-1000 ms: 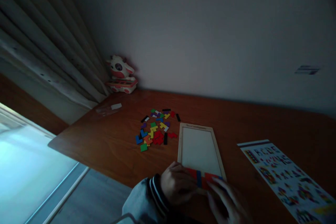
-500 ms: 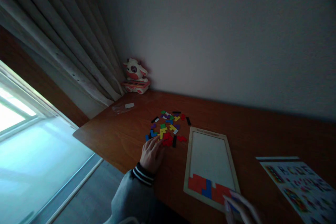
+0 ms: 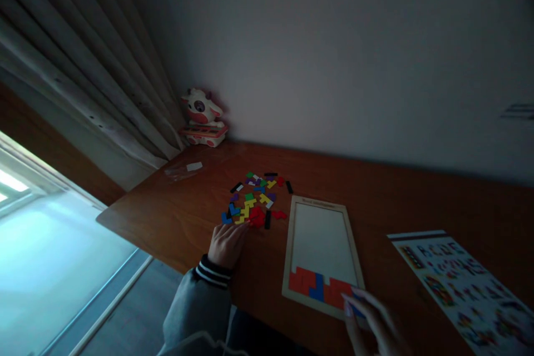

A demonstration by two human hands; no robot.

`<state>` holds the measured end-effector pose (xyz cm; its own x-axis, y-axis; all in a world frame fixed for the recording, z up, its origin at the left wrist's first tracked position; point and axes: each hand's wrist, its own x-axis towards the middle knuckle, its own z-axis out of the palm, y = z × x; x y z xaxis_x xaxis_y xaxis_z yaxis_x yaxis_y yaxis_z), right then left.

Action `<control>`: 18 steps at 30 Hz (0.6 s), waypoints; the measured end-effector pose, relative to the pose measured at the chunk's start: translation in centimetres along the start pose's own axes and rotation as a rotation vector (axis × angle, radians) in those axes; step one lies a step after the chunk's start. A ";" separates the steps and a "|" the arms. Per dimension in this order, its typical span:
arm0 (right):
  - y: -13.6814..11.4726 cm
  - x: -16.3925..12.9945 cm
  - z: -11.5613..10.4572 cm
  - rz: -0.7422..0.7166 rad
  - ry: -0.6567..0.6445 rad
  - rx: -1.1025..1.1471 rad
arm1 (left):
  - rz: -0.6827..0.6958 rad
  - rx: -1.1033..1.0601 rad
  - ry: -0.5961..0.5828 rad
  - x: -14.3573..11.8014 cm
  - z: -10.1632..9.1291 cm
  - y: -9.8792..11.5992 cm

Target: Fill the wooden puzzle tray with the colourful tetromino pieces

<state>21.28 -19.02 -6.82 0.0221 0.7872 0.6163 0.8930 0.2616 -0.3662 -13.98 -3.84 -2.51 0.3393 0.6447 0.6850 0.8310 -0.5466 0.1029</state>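
I have the left hand [image 3: 227, 245] back-up against the near edge of the loose pieces [image 3: 256, 217]; I can't tell whether it grips any. Red and blue pieces [image 3: 303, 280] line the wooden tray's [image 3: 289, 247] near end, where my right hand [image 3: 371, 317], thumb and fingers narrowly parted, meets the corner.

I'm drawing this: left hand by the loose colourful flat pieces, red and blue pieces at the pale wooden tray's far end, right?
No: the head view shows the flat red and blue pieces at the near end of the pale rectangular wooden tray. The rest is right.
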 end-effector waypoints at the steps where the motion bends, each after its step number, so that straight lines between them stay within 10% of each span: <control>1: -0.3 0.2 -0.2 0.007 -0.004 0.002 | 0.019 -0.027 0.017 0.2 -0.2 0.0; 8: -1.3 0.7 -1.0 0.035 0.000 0.017 | 0.064 -0.295 0.120 1.2 -0.7 3.9; 18: -4.3 4.0 -0.6 -0.025 0.020 0.141 | 0.248 -0.658 -0.079 1.7 1.2 12.0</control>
<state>17.76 -17.34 -2.37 0.0102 0.7686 0.6396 0.8212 0.3586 -0.4440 -2.91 -8.66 -1.04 0.5362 0.4825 0.6925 0.2948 -0.8759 0.3820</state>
